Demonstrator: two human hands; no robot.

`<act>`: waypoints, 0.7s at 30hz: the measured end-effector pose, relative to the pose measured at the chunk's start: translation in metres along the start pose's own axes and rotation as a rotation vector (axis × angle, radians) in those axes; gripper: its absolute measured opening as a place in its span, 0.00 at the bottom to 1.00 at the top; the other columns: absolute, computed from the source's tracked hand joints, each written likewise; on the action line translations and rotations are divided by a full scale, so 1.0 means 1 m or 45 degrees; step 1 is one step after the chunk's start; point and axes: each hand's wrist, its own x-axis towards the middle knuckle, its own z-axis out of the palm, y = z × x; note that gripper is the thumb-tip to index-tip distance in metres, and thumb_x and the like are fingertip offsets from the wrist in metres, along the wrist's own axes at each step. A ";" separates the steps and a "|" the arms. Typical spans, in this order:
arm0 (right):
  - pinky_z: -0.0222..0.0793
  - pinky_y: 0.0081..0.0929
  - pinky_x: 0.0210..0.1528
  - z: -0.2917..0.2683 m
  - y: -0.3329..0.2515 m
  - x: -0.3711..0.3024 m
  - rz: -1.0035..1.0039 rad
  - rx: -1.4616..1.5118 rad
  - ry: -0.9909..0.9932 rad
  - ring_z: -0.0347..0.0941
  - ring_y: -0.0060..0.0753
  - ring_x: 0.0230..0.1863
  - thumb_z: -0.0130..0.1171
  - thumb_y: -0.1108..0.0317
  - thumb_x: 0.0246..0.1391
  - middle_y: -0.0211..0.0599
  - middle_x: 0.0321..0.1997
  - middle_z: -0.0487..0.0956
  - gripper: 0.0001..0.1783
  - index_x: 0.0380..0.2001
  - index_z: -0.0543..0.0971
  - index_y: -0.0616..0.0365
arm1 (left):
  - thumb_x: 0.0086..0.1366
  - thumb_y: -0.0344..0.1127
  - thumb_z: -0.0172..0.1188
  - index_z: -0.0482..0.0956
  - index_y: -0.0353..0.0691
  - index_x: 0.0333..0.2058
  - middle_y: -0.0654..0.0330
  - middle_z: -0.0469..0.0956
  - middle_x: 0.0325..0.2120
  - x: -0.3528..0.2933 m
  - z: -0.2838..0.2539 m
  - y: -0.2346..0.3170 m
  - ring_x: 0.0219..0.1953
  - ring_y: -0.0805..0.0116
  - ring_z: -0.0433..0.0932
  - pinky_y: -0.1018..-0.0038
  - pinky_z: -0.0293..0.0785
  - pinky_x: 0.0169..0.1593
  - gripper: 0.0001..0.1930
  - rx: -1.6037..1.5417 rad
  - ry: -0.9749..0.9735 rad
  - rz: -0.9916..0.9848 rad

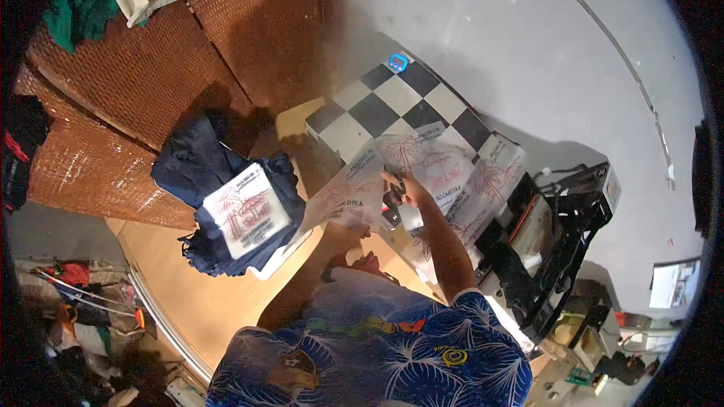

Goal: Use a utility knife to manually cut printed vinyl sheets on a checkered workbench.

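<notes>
A large translucent film sheet (452, 173) printed with red drawings lies over a black-and-white checkered board (392, 98). My right hand (407, 185) rests on the sheet's middle, closed on a small black-handled tool that looks like scissors (394, 196). My left hand (348, 227) is mostly hidden under the sheet's near left flap (343, 200) and holds it lifted off the table. A red and black object (391, 215) shows just below the right hand.
A pile of navy garments (211, 173), topped by a printed sheet (245, 215), sits left on the wooden table (188, 294). A black heat press (558, 234) stands at right. A blue timer (397, 62) is on the board's far corner. Woven panels (136, 68) stand behind.
</notes>
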 end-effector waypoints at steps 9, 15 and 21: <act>0.55 0.23 0.12 -0.020 -0.016 0.026 0.203 0.141 -0.332 0.65 0.26 0.10 0.60 0.48 0.54 0.31 0.11 0.69 0.23 0.27 0.75 0.60 | 0.63 0.40 0.58 0.76 0.36 0.45 0.59 0.79 0.33 0.006 -0.029 -0.009 0.34 0.72 0.78 0.73 0.75 0.38 0.16 0.376 -0.105 0.209; 0.53 0.20 0.10 -0.012 -0.039 0.039 0.182 0.061 -0.375 0.61 0.21 0.08 0.60 0.49 0.54 0.36 0.25 0.79 0.23 0.35 0.77 0.62 | 0.64 0.37 0.59 0.70 0.38 0.52 0.58 0.71 0.49 0.016 -0.030 -0.029 0.49 0.67 0.70 0.71 0.69 0.51 0.19 0.163 -0.207 0.140; 0.54 0.19 0.11 -0.009 -0.063 0.056 0.243 -0.069 -0.323 0.61 0.18 0.10 0.61 0.48 0.53 0.36 0.31 0.80 0.23 0.33 0.77 0.61 | 0.62 0.53 0.55 0.77 0.40 0.45 0.57 0.79 0.37 0.013 -0.041 0.013 0.40 0.68 0.76 0.72 0.72 0.46 0.22 0.306 -0.265 -0.548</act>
